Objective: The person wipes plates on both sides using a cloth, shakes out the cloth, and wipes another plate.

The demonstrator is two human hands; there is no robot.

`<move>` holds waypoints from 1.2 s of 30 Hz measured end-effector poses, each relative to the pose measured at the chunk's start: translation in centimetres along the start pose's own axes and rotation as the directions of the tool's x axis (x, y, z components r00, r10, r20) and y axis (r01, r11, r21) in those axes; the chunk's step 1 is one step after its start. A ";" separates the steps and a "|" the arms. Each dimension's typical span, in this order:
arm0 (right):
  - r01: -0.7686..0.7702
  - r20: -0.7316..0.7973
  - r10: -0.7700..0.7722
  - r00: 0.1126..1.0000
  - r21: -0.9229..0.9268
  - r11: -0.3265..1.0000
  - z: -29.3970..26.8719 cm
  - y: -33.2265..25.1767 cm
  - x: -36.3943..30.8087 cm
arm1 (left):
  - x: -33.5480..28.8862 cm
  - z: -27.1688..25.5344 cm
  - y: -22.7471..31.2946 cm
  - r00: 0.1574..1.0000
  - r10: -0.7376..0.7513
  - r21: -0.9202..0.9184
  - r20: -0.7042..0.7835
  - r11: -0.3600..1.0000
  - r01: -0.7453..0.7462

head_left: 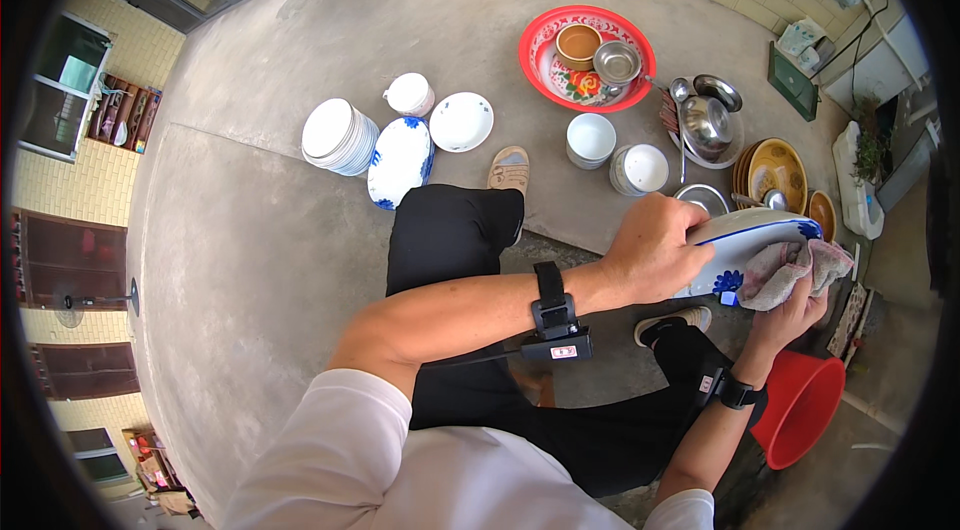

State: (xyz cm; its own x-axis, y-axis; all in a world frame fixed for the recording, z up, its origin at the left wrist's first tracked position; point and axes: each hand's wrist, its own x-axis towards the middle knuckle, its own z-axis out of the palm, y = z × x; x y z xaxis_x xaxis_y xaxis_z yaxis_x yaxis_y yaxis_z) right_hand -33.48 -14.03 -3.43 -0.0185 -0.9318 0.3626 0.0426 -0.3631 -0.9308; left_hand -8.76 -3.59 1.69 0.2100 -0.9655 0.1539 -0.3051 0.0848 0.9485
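A white dish with a blue rim and blue flowers [735, 248] is held up tilted on the right, above the floor. My left hand [655, 248] is closed on its near-left edge. Bunched in my right hand [785, 318] is a greyish-pink cloth [775, 275], which lies against the dish's inner face. The fingers of my right hand are partly covered by the cloth. The far side of the dish is partly out of sight behind its raised rim.
Stacked white plates [328, 130], an oval blue-flowered platter [400, 162] and a shallow white dish [462, 122] stand left. Ahead are a red basin [535, 60], white bowls [591, 137], metal bowls [706, 125] and brown bowls [778, 175]. A red bucket [800, 410] sits by my right forearm.
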 end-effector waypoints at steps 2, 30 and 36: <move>0.012 -0.033 -0.018 0.999 -0.178 0.984 1.1 2.3 -1.5 | 0.6 -0.3 1.0 0.991 -0.040 -0.137 -0.126 0.990 0.023; -0.386 0.090 0.376 0.922 0.258 0.886 7.6 -2.3 -2.6 | 2.9 -5.7 -2.7 0.873 -0.435 -0.890 0.221 0.276 0.362; 0.050 0.598 0.079 0.797 -0.196 0.979 9.5 -3.1 -5.3 | 2.2 -3.8 -0.6 0.851 -0.485 -0.736 0.204 0.497 0.460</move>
State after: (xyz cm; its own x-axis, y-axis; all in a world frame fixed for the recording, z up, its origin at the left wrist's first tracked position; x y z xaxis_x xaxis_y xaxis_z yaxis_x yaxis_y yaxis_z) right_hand -24.06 -7.99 -2.02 0.5862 -0.7727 0.2435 -0.1547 -0.4018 -0.9025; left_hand -4.57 -4.81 2.55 0.1369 -0.9125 -0.3854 0.6288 -0.2206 0.7456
